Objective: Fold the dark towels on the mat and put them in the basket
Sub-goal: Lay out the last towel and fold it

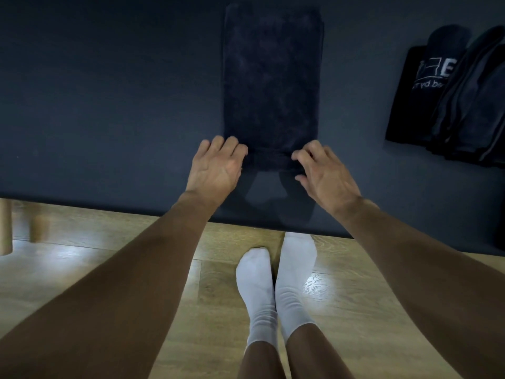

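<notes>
A dark towel (272,83) lies flat on the dark mat (109,105) as a long narrow strip running away from me. Its near end is turned over into a small roll or fold. My left hand (217,165) rests on the left corner of that near end, fingers spread and pressing on the cloth. My right hand (322,170) grips the right corner, fingers curled over the rolled edge. At the right edge, a black basket or bag (415,97) with white lettering holds several folded dark towels (475,105).
The mat's near edge (164,212) meets a wooden floor (109,269). My feet in white socks (276,280) stand on the floor just before the mat. Wooden furniture legs (5,228) stand at the far left.
</notes>
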The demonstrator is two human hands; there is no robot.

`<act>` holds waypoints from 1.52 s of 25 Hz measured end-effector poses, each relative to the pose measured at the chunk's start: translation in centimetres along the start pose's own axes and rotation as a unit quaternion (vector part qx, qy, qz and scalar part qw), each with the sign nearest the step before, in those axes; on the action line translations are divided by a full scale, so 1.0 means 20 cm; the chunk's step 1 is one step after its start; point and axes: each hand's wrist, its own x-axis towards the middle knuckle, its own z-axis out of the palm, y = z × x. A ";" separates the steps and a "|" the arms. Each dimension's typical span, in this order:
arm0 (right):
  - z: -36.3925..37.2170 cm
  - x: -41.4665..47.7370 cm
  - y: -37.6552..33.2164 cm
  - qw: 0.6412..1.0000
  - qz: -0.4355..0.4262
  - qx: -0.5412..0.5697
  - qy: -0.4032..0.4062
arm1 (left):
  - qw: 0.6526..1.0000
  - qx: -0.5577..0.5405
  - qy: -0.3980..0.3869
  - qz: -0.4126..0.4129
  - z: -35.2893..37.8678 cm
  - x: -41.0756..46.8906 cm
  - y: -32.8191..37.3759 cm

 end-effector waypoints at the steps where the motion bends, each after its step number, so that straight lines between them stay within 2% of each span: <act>1: -0.02 0.02 0.01 1.000 -0.004 0.007 0.009 | 1.000 -0.011 -0.006 0.001 -0.01 0.02 -0.01; 4: -0.07 0.08 0.04 1.000 -0.021 0.004 0.011 | 0.997 -0.054 -0.058 0.002 -0.05 0.08 -0.02; 6: -0.08 0.11 0.06 0.999 -0.022 -0.024 0.017 | 0.987 -0.121 -0.088 -0.053 -0.08 0.12 -0.04; 10: -0.08 0.09 0.05 0.996 -0.036 -0.028 0.075 | 0.939 -0.234 -0.166 -0.192 -0.12 0.23 -0.06; 12: -0.08 0.08 0.06 0.994 -0.060 -0.013 0.088 | 0.921 -0.255 -0.203 -0.211 -0.10 0.25 -0.08; 14: -0.09 0.11 0.08 0.995 -0.056 0.007 0.080 | 0.907 -0.293 -0.197 -0.229 -0.09 0.26 -0.09; 17: -0.12 0.18 0.10 0.985 0.030 0.162 0.042 | 0.916 -0.308 -0.141 -0.214 -0.09 0.22 -0.10; 19: -0.14 0.25 0.11 0.955 0.107 0.277 -0.002 | 0.953 -0.247 -0.101 -0.146 -0.11 0.15 -0.08; 21: -0.18 0.32 0.11 0.946 0.146 0.286 -0.040 | 0.967 -0.205 -0.096 -0.116 -0.11 0.08 -0.05; 22: -0.20 0.34 0.11 0.947 0.160 0.272 -0.051 | 0.959 -0.224 -0.092 -0.147 -0.10 0.07 -0.04; 24: -0.22 0.37 0.09 0.951 0.183 0.245 -0.041 | 0.907 -0.325 -0.070 -0.257 -0.10 0.13 -0.03; 26: -0.20 0.36 0.07 0.976 0.140 0.151 0.068 | 0.842 -0.407 -0.071 -0.347 -0.10 0.21 -0.03; 28: -0.17 0.33 0.04 0.982 0.026 0.038 0.182 | 0.811 -0.424 -0.078 -0.395 -0.11 0.30 -0.04; 30: -0.11 0.28 0.02 0.975 -0.047 -0.017 0.218 | 0.821 -0.390 -0.075 -0.409 -0.12 0.33 -0.05; 31: -0.09 0.25 0.01 0.973 -0.066 -0.047 0.217 | 0.837 -0.365 -0.067 -0.402 -0.12 0.34 -0.06; 33: -0.06 0.20 0.01 0.981 -0.055 -0.088 0.164 | 0.881 -0.298 -0.039 -0.365 -0.12 0.33 -0.05; 34: -0.06 0.18 0.01 0.987 -0.036 -0.093 0.123 | 0.917 -0.245 -0.024 -0.313 -0.12 0.31 -0.05; 36: -0.05 0.18 0.00 0.989 -0.012 -0.117 0.088 | 0.987 -0.090 0.014 -0.130 -0.09 0.28 -0.04; 37: -0.05 0.20 0.00 0.988 -0.005 -0.131 0.084 | 0.998 -0.030 0.038 -0.050 -0.07 0.25 -0.04; 38: -0.08 0.23 -0.01 0.988 0.000 -0.136 0.079 | 0.999 0.006 0.047 -0.006 -0.06 0.21 -0.04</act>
